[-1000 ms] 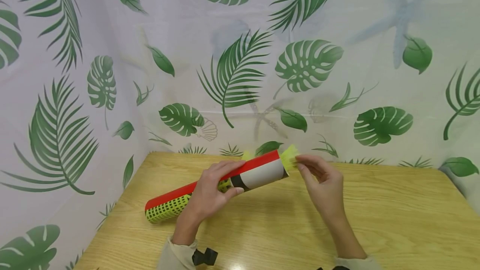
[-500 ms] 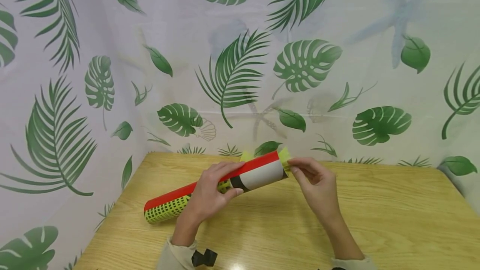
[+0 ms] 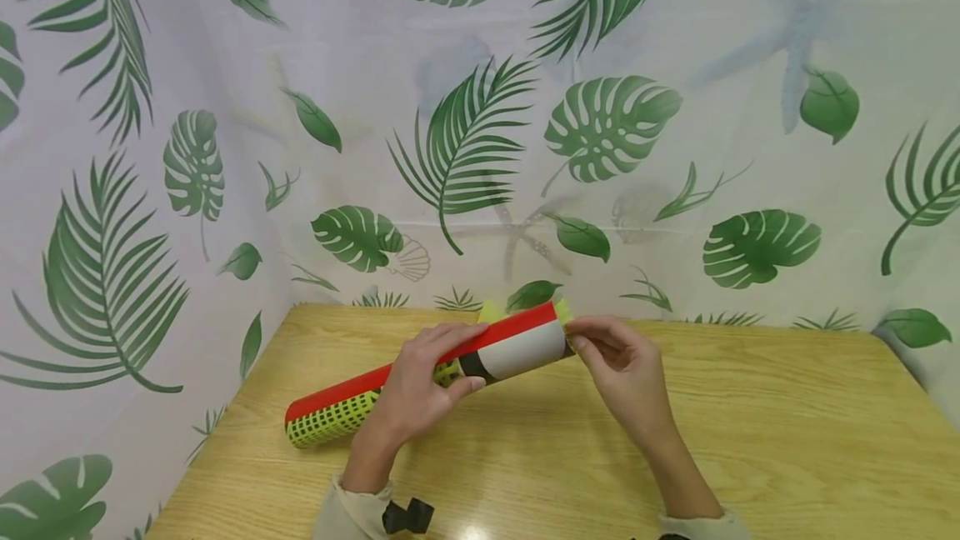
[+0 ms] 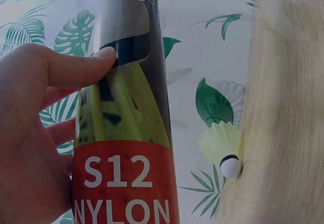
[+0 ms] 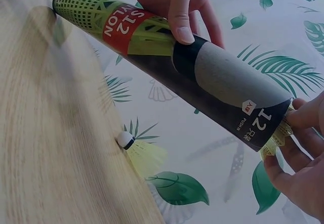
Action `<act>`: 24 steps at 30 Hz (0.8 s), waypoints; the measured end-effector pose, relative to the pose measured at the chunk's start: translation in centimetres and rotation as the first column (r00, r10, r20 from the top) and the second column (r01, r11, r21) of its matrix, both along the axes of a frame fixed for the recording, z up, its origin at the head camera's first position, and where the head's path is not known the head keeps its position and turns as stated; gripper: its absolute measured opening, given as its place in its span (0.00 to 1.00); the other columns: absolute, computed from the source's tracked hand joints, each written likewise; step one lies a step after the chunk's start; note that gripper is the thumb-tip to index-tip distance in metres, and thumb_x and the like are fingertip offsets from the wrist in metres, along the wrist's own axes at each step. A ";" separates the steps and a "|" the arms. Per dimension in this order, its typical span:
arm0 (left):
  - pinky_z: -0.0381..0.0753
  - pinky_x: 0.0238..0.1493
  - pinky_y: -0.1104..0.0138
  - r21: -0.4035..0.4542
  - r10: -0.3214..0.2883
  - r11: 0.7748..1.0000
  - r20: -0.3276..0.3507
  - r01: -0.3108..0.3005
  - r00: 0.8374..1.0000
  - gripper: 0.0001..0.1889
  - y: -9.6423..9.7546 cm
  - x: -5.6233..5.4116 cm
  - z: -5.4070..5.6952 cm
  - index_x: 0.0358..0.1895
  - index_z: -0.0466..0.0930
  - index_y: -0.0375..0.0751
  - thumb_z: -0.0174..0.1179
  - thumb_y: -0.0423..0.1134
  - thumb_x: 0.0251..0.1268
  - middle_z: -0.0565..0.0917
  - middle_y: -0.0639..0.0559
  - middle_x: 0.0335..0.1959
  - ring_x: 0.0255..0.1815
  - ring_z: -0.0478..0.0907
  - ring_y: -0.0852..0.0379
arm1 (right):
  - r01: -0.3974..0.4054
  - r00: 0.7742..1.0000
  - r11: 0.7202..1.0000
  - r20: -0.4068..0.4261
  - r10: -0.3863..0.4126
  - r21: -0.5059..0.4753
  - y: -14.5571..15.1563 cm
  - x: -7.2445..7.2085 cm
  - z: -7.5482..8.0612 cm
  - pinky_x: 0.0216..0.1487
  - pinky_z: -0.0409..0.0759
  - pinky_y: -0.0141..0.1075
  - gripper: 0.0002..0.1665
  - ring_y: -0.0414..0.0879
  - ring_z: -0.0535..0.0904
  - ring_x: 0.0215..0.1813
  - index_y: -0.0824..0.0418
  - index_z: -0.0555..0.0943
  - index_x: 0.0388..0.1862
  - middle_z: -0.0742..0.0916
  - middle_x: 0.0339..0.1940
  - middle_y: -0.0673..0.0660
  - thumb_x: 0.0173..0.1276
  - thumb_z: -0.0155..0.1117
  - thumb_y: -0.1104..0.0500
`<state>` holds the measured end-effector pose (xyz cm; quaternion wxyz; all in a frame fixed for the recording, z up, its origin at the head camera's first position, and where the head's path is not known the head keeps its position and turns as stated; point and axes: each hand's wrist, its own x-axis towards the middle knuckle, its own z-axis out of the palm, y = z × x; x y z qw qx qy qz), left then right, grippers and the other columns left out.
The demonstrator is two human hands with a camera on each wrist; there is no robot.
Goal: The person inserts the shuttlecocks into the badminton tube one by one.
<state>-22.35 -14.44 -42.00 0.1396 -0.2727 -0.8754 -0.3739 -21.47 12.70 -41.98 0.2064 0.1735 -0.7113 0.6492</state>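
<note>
A long shuttlecock tube (image 3: pixel 517 325), red, grey, black and clear with "S12 NYLON" on it, slants up to the right above the table. My left hand (image 3: pixel 420 377) grips it around the middle, thumb on the near side. At its upper right end my right hand (image 3: pixel 626 369) pinches the skirt of a yellow nylon shuttlecock (image 5: pixel 276 144). Most of that shuttlecock is inside the tube's mouth, with only the skirt rim showing. Yellow netted skirts (image 5: pixel 83 4) are visible through the clear lower end.
Another yellow shuttlecock (image 4: pixel 221 140) with a white cork lies near the back edge of the table, mostly hidden behind the tube in the head view. The wooden table (image 3: pixel 750 423) meets a leaf-patterned cloth (image 3: pixel 645 265) at the back and left.
My right hand has moved left toward the tube's mouth, and the shuttlecock has slid in until just its rim shows. My left hand and the tube have stayed nearly still.
</note>
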 end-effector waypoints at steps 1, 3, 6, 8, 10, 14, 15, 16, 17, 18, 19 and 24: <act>0.77 0.61 0.51 -0.002 -0.001 1.000 -0.001 0.001 1.000 0.33 0.0 0.0 0.0 0.69 0.78 0.58 0.76 0.39 0.59 0.80 0.58 0.64 0.63 0.76 0.54 | -0.004 1.000 1.000 0.001 0.004 0.000 0.0 0.0 0.0 0.50 0.84 0.31 0.08 0.40 0.87 0.47 0.70 0.85 0.46 0.88 0.45 0.65 0.70 0.64 0.75; 0.77 0.62 0.51 -0.004 0.000 1.000 -0.003 0.000 1.000 0.33 0.0 -0.1 0.0 0.70 0.78 0.58 0.76 0.39 0.60 0.80 0.58 0.64 0.63 0.76 0.53 | -0.013 1.000 1.000 0.000 0.013 0.005 -0.1 0.0 0.0 0.50 0.84 0.31 0.08 0.41 0.87 0.47 0.70 0.85 0.46 0.88 0.45 0.64 0.70 0.64 0.74; 0.77 0.62 0.51 0.001 0.003 1.000 0.002 -0.003 1.000 0.33 0.0 0.0 0.0 0.69 0.78 0.57 0.75 0.38 0.60 0.80 0.58 0.64 0.63 0.76 0.53 | -0.037 0.999 0.999 -0.007 0.037 0.021 -0.1 0.0 0.0 0.50 0.84 0.32 0.08 0.41 0.87 0.48 0.70 0.85 0.47 0.88 0.46 0.63 0.72 0.63 0.73; 0.77 0.61 0.51 0.007 0.002 1.000 0.001 -0.002 1.000 0.33 -0.1 0.0 0.0 0.69 0.78 0.57 0.76 0.38 0.59 0.81 0.57 0.64 0.63 0.76 0.53 | -0.061 0.998 0.998 -0.011 0.061 0.030 -0.1 0.0 0.0 0.51 0.84 0.33 0.08 0.42 0.87 0.48 0.70 0.84 0.48 0.87 0.47 0.63 0.73 0.62 0.73; 0.78 0.60 0.51 0.011 0.000 1.000 -0.001 0.000 1.000 0.33 -0.1 0.0 0.0 0.69 0.78 0.57 0.76 0.37 0.59 0.81 0.58 0.64 0.63 0.76 0.53 | -0.084 0.996 0.996 -0.011 0.085 0.038 -0.1 0.0 -0.1 0.51 0.84 0.33 0.09 0.42 0.87 0.49 0.70 0.83 0.49 0.87 0.48 0.63 0.74 0.61 0.73; 0.78 0.61 0.51 0.011 0.000 1.000 -0.006 0.000 1.000 0.33 -0.1 0.1 0.0 0.69 0.79 0.57 0.76 0.37 0.58 0.81 0.58 0.63 0.63 0.76 0.53 | -0.123 0.992 0.991 -0.010 0.123 0.049 0.0 -0.1 -0.1 0.52 0.84 0.33 0.10 0.42 0.86 0.50 0.71 0.81 0.52 0.86 0.49 0.65 0.75 0.59 0.72; 0.77 0.61 0.51 0.011 0.001 1.000 -0.007 -0.001 1.000 0.33 -0.1 0.1 0.1 0.69 0.79 0.57 0.76 0.37 0.58 0.81 0.58 0.63 0.63 0.76 0.53 | -0.131 0.991 0.990 -0.008 0.131 0.048 0.0 -0.1 -0.1 0.52 0.83 0.32 0.10 0.42 0.86 0.51 0.71 0.80 0.52 0.86 0.50 0.65 0.75 0.58 0.72; 0.77 0.61 0.50 0.013 0.001 1.000 -0.008 -0.001 1.000 0.33 -0.1 0.1 0.1 0.68 0.79 0.56 0.76 0.37 0.58 0.81 0.58 0.63 0.63 0.76 0.53 | -0.140 0.990 0.989 -0.007 0.141 0.046 0.0 -0.1 -0.1 0.53 0.83 0.32 0.10 0.41 0.86 0.51 0.71 0.80 0.53 0.86 0.50 0.66 0.76 0.58 0.72; 0.77 0.61 0.50 0.014 0.001 1.000 -0.007 0.000 1.000 0.33 -0.1 0.1 0.1 0.68 0.79 0.56 0.76 0.37 0.58 0.81 0.58 0.64 0.63 0.76 0.53 | -0.151 0.988 0.988 -0.006 0.151 0.043 0.0 -0.1 -0.1 0.53 0.83 0.32 0.11 0.41 0.86 0.52 0.71 0.79 0.54 0.86 0.51 0.67 0.76 0.57 0.72; 0.77 0.61 0.50 0.016 0.000 1.000 -0.005 0.000 1.000 0.33 -0.1 0.1 0.1 0.68 0.79 0.56 0.76 0.36 0.58 0.81 0.57 0.64 0.63 0.76 0.53 | -0.159 0.987 0.986 -0.005 0.160 0.040 0.1 -0.1 -0.1 0.53 0.83 0.32 0.11 0.42 0.86 0.52 0.71 0.79 0.54 0.86 0.51 0.67 0.76 0.57 0.72; 0.77 0.61 0.50 0.016 0.001 1.000 0.000 -0.001 1.000 0.33 -0.1 0.1 0.1 0.68 0.79 0.57 0.76 0.36 0.58 0.81 0.58 0.64 0.63 0.76 0.53 | -0.168 0.986 0.985 -0.004 0.169 0.037 0.1 -0.1 -0.1 0.54 0.83 0.32 0.11 0.42 0.86 0.53 0.72 0.79 0.54 0.86 0.51 0.68 0.76 0.56 0.72; 0.77 0.61 0.51 0.014 0.004 1.000 0.012 -0.004 1.000 0.33 -0.1 0.0 0.0 0.69 0.79 0.58 0.76 0.37 0.58 0.80 0.58 0.64 0.63 0.76 0.53 | -0.193 0.981 0.981 0.002 0.193 0.033 0.1 -0.1 -0.1 0.55 0.82 0.32 0.12 0.42 0.86 0.52 0.72 0.77 0.56 0.86 0.51 0.70 0.78 0.54 0.72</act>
